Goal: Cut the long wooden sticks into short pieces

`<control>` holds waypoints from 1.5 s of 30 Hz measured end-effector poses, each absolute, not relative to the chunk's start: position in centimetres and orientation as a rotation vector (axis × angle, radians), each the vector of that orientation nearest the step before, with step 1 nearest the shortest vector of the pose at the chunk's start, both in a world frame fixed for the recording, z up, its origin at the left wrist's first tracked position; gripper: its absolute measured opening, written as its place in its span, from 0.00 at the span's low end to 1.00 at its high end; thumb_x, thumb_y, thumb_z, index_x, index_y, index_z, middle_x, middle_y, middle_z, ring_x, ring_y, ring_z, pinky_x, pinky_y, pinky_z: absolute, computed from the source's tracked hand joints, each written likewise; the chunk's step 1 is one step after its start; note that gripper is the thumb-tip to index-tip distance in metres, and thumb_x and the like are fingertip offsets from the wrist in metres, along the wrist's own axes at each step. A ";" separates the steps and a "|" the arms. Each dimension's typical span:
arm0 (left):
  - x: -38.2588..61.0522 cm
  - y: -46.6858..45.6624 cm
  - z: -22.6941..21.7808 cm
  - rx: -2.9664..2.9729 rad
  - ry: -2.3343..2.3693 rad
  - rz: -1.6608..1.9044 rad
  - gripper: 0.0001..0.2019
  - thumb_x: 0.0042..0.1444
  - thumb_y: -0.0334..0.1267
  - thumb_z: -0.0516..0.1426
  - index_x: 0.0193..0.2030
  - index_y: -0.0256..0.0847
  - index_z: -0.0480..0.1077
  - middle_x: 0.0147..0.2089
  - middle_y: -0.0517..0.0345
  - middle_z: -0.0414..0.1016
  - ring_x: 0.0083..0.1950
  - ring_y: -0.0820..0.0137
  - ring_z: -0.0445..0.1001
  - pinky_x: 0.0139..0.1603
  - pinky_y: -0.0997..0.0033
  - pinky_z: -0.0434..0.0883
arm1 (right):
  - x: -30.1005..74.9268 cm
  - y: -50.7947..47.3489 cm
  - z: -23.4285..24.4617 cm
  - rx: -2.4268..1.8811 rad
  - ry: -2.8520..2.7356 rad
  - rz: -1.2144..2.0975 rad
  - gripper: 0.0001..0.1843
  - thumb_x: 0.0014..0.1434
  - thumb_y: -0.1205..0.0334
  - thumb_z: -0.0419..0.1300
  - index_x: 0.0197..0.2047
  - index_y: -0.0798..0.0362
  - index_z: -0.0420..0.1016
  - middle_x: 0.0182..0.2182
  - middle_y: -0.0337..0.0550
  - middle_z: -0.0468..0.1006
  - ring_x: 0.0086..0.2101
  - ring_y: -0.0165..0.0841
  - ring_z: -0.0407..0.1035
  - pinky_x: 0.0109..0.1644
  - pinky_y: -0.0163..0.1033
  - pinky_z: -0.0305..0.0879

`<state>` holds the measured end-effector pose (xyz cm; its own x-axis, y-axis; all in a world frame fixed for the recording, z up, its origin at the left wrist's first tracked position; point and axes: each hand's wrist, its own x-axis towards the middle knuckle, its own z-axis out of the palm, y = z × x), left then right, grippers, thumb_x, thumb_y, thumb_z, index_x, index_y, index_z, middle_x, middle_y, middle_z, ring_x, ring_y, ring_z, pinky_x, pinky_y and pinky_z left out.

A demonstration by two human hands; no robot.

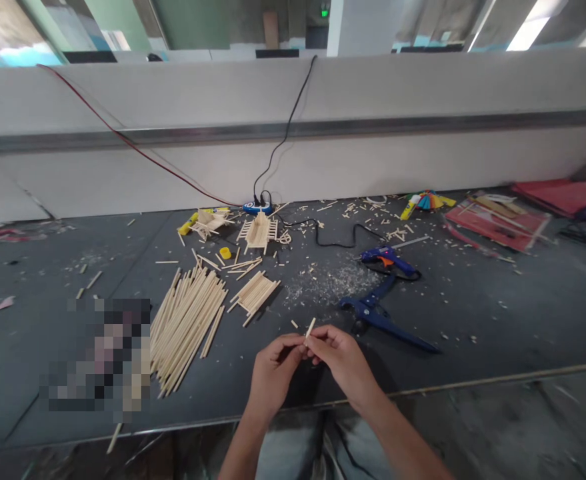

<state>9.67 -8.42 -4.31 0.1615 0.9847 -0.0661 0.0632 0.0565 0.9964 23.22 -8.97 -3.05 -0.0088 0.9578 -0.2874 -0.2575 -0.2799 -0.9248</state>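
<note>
A short pale wooden stick (311, 327) points up from between my fingertips, just above the near part of the dark table. My right hand (341, 360) pinches it between thumb and fingers. My left hand (274, 375) is closed as well, its fingertips meeting the right ones at the stick's lower end, which they partly hide. Left of my hands lie a small stick panel (254, 295) and a big pile of wooden sticks (190, 327). To the right rest a blue cutter (373, 313) with spread handles and a blue glue gun (389, 259).
Stick models (257, 232) stand near a blue power strip (257, 207) at the wall. A black cable (317, 237) winds across the table (473, 300). Scraps (323, 283) are scattered mid-table. Red folders (497, 223) lie far right. A blurred patch covers something at left.
</note>
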 end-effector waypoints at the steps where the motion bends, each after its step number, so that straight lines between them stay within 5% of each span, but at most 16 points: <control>1: 9.6 -8.4 -4.4 1.274 1.157 1.015 0.06 0.51 0.36 0.57 0.35 0.39 0.73 0.36 0.56 0.77 0.36 0.71 0.74 0.40 0.74 0.71 | 23.2 -9.0 -3.1 -1.229 -0.846 1.506 0.11 0.48 0.56 0.62 0.30 0.56 0.72 0.24 0.41 0.76 0.27 0.30 0.70 0.29 0.33 0.63; 45: 9.8 -8.4 -4.3 1.324 1.190 0.994 0.08 0.51 0.38 0.56 0.36 0.38 0.73 0.36 0.55 0.77 0.38 0.69 0.74 0.42 0.71 0.70 | 22.1 -9.7 -5.8 -1.184 -0.834 1.305 0.12 0.50 0.56 0.60 0.33 0.56 0.72 0.26 0.41 0.76 0.27 0.30 0.69 0.31 0.35 0.65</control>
<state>9.80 -8.40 -4.32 0.1603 0.9851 -0.0617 0.1149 0.0434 0.9924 22.12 -9.70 -5.83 0.1355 0.9780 -0.1589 -0.2662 -0.1185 -0.9566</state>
